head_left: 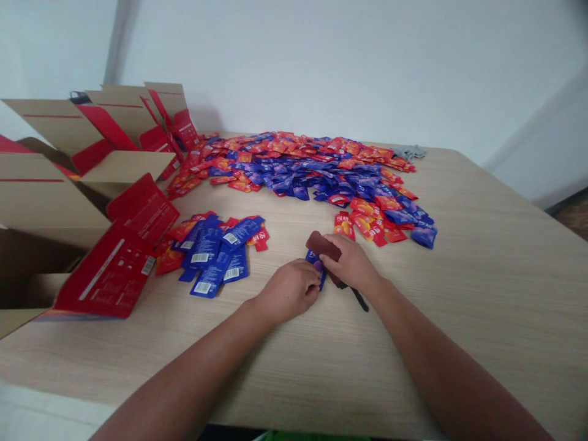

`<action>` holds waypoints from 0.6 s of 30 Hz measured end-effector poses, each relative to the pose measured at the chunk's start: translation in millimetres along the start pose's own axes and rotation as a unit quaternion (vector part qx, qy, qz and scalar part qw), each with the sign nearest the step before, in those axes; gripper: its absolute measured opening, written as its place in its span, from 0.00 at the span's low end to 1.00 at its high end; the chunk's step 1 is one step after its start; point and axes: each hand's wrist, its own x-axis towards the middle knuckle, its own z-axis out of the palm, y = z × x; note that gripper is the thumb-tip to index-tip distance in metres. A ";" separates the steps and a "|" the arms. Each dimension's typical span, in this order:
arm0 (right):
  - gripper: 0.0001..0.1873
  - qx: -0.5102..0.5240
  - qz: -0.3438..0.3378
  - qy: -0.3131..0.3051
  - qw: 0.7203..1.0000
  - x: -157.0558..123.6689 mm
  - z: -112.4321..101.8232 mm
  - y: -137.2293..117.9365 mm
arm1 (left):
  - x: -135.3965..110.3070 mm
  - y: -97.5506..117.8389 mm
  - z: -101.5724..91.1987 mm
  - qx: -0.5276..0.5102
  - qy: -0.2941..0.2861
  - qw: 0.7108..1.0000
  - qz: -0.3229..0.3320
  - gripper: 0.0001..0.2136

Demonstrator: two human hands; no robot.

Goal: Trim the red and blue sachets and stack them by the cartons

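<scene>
My left hand [292, 290] is closed at the near left edge of a small blue packet [316, 260] lying on the table, its fingertips curled against it. My right hand [353, 263] grips a flat brown piece with rounded corners [318, 244], which covers part of that packet. A thin black strap or handle [361, 300] sticks out below the right palm; whether it belongs to the brown piece is hidden. Just beyond the right hand lie loose red packets [343, 224]. To the left is a small pile of blue and red packets [202, 248], several with barcodes upward.
A wide heap of red and blue packets [294, 162] stretches along the back of the wooden table [482, 294]. Open red and brown cardboard boxes [114, 269] stand at the left with flaps raised. A grey crumpled item [410, 152] lies at the back right, near the white wall.
</scene>
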 end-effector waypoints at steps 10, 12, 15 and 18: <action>0.22 0.014 -0.035 -0.067 0.997 -1.7 -1.2 -17.2 | -0.3 0.5 0.6 -0.003 0.000 1.000 -0.016 0.08; 0.23 0.000 -0.010 -0.058 0.998 -0.9 0.7 -11.9 | -0.1 0.8 -0.1 -0.004 -0.001 1.000 -0.011 0.08; 0.25 -0.031 0.035 -0.032 0.998 0.7 3.5 -2.2 | 0.2 1.1 -0.9 -0.004 -0.004 1.000 -0.002 0.09; 0.25 -0.060 0.072 -0.004 0.996 2.2 4.5 5.2 | 0.3 1.1 -1.2 -0.003 -0.004 1.000 0.002 0.09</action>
